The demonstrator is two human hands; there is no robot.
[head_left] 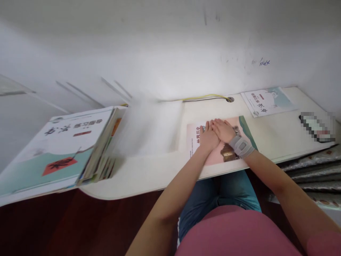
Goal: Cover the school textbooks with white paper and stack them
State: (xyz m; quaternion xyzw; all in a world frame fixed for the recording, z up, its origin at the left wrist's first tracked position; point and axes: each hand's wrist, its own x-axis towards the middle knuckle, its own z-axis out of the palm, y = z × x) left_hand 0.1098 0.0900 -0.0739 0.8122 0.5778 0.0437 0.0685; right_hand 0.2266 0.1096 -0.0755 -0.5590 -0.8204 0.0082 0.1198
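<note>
Soft light falls on the white wall (170,71), brightest from where I stand at twelve o'clock just above the desk (144,177) and greying higher up; the lamp itself I can't see. At eight o'clock the floor (53,224) sinks into deep shadow. A whitish patch (149,131), just off centre toward nine, is smeared past reading. The pink book (210,158) shows fairly clearly, the phone (315,124) at three is pixelated, and wide-angle stretching pulls the book stack (66,145) at nine.
</note>
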